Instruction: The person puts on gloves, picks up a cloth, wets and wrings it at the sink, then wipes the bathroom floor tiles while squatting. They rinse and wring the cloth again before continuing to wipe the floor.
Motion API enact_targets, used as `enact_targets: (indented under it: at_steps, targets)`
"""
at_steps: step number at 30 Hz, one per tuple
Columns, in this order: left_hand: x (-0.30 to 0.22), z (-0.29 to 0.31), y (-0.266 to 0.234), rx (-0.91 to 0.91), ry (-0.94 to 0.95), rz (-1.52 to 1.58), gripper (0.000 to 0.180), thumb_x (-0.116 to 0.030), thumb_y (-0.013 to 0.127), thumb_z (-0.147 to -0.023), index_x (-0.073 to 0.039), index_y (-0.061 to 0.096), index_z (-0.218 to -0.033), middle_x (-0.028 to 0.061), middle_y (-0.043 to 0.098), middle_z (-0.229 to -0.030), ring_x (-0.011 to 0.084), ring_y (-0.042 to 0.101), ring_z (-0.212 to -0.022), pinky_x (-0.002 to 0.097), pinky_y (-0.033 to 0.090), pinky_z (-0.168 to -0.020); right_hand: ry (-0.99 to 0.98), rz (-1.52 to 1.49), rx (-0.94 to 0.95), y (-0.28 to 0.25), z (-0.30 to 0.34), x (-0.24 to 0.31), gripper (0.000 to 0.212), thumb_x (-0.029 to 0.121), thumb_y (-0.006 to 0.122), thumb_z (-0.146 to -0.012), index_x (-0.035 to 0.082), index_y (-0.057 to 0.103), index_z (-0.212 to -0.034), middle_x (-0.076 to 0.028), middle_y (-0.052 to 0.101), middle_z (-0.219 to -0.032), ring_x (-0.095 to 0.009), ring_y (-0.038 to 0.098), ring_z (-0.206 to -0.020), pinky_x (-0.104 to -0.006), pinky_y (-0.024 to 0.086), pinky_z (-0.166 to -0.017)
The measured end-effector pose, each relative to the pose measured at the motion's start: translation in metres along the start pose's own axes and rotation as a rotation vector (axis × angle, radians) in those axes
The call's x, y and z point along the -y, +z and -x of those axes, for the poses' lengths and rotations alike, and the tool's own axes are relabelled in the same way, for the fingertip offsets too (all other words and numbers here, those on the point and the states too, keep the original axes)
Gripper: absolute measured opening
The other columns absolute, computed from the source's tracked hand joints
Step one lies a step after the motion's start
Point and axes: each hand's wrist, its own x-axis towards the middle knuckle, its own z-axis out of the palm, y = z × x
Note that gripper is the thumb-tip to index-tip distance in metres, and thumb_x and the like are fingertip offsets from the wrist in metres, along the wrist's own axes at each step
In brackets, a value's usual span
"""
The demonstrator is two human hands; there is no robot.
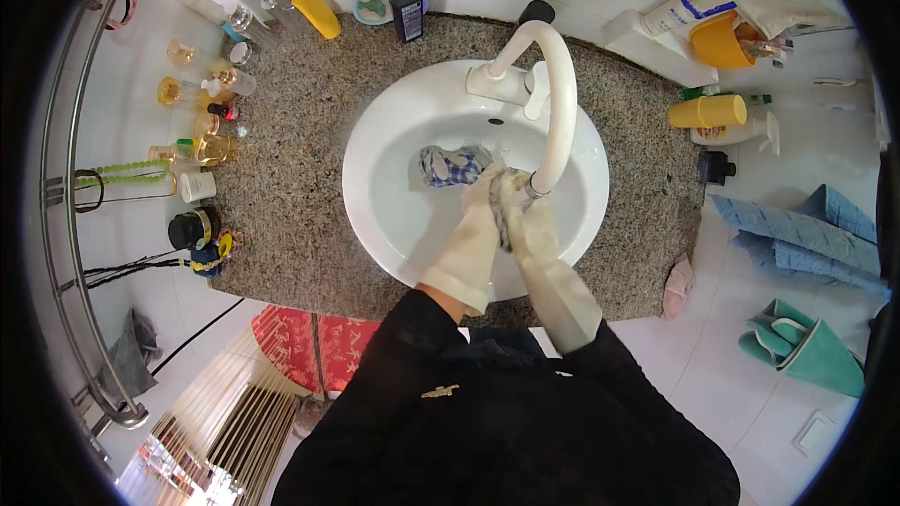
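Both my hands wear long cream-white rubber gloves and are close together over the white oval sink (364, 201), under the white curved faucet (561, 84). My left hand (481, 195) and my right hand (527, 211) are closed on a bunched grey cloth (502, 225), which shows between them and hangs down a little. Just beyond my left hand, a wet blue-and-white checked cloth (455, 167) with grey parts lies crumpled in the basin. The fingertips are partly hidden by the faucet spout and by each other.
The speckled stone counter (291, 197) surrounds the sink. Bottles and jars (211, 148) line its left edge. A black bottle (405, 2) and a yellow tube (316, 7) stand at the back. A yellow cup (708, 111) and a spray bottle (741, 134) are at the right.
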Motion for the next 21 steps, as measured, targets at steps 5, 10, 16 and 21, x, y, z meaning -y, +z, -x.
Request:
enact_targets:
  at_steps: [5,10,16,21]
  targets:
    - [-0.006,0.005,-0.002,0.017,-0.093,-0.063,0.039,-0.043,0.081,-0.095,-0.006,0.075,-0.106,0.0103,0.074,-0.098,0.0265,0.07,-0.086,0.0406,0.056,-0.075,0.073,-0.051,-0.09,0.014,-0.024,-0.058,0.035,0.03,0.065,-0.108,-0.003,0.07,-0.12,-0.014,0.073,-0.096,-0.023,0.07,-0.081,-0.0386,0.057,-0.074]
    - [-0.01,0.019,-0.02,-0.19,0.278,-1.059,0.057,-0.048,0.076,-0.099,0.006,0.072,-0.117,0.0205,0.077,-0.109,0.0307,0.074,-0.096,0.0447,0.059,-0.086,0.029,-0.02,-0.023,0.017,-0.021,-0.074,0.035,0.031,0.064,-0.109,0.0,0.068,-0.126,-0.017,0.075,-0.101,-0.027,0.071,-0.094,-0.0408,0.057,-0.088]
    - [-0.056,0.092,0.021,-0.057,0.239,-1.555,0.047,-0.036,0.075,-0.099,0.005,0.071,-0.12,0.0235,0.077,-0.111,0.0352,0.076,-0.101,0.0427,0.059,-0.089,0.232,-0.674,0.212,-0.022,-0.062,-0.083,0.069,0.036,0.078,-0.101,0.011,0.05,-0.159,-0.013,0.073,-0.133,-0.026,0.07,-0.117,-0.0466,0.056,-0.1]
    - [-0.056,0.069,-0.004,0.201,0.333,-1.797,0.044,-0.021,0.076,-0.096,0.0,0.069,-0.134,0.0215,0.077,-0.114,0.0346,0.076,-0.105,0.0441,0.06,-0.09,0.332,-0.483,0.256,-0.023,-0.08,-0.074,0.079,0.004,0.078,-0.096,0.014,0.042,-0.166,-0.014,0.073,-0.132,-0.023,0.074,-0.115,-0.0349,0.062,-0.089]
